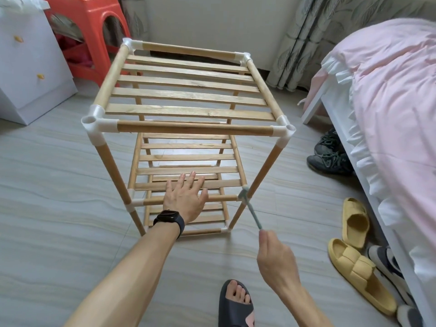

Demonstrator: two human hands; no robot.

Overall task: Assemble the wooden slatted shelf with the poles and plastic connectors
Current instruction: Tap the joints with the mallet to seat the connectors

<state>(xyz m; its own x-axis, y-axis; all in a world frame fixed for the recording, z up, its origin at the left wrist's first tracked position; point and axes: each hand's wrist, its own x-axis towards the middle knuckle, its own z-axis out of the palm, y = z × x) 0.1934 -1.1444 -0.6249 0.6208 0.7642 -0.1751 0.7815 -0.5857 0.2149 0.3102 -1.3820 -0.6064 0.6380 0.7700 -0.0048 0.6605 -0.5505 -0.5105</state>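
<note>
- Wooden slatted shelf [193, 129] stands upright on the floor tiles [59, 185]. Three tiers are up, with poles seated in white plastic connectors [94, 120] at the corners. The top corner sockets are open.
- Step in hand, my read: seating joints by tapping the front-right corner of the middle tier [188, 170] home. Assembly looks near done.
- Left hand [186, 197] lies flat on the middle tier, fingers straight and spread, palm over the front pole [224, 198]. It grips nothing and looks to be bracing the frame.
- Right hand [274, 253] has its fingers curled round the end of a thin handle, arm reaching in from the right.
- Tool [252, 212] is motion-blurred, probably a small mallet. Its head is at that front-right joint; can't tell if it touches.
- Next move calls for a firm brace and light, square taps on the connector, then a check that the pole is fully in.
</note>
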